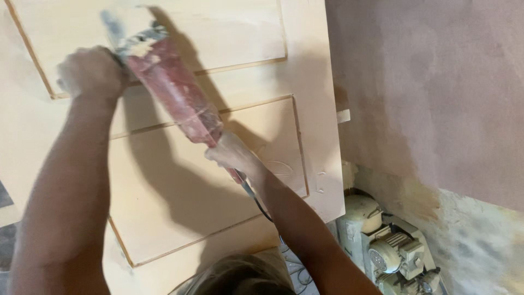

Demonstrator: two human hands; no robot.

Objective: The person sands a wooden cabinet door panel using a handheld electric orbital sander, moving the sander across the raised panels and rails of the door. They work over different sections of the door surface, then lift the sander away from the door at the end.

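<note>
Power tool: a long red power tool [174, 90], dusty and smeared with pale powder, is held against the pale wooden door panel [180, 191].
Long axis: it runs on a slant, from the upper left down to the lower right.
Pointing: the grey working head [131, 38] points up and to the left, resting on the panel near the groove of the upper raised field; the tail end points down and right, toward the person.
Cable: a dark cord [256, 199] leaves the tail end and drops down to the right along the forearm.
Left hand: the left hand [90, 74] is closed around the side of the head end, fingers wrapped, dusted white.
Right hand: the right hand [232, 153] is closed around the rear handle at the tail of the tool.
Door panel: it stands upright and leans slightly, with framed fields set off by thin grooves; the tool's shadow falls across the middle field.
Wall: a brownish plastered wall [431, 93] stands to the right of the panel, rough and stained lower down.
Machine: a cream-coloured motor unit [390, 248] sits at the foot of the wall, just beside the panel's lower right corner.
Head: the top of the person's hair [240, 276] shows at the bottom edge.
</note>
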